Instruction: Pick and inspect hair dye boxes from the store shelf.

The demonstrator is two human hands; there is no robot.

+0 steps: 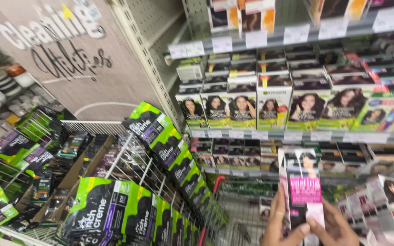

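Low in the frame's right, the left hand (277,223) and right hand (336,228) are both gripping a pink-and-black hair-dye box (303,191), fingers closed around its lower end.

Both hands raised, left (277,223), right (338,228), fingers seemingly curled
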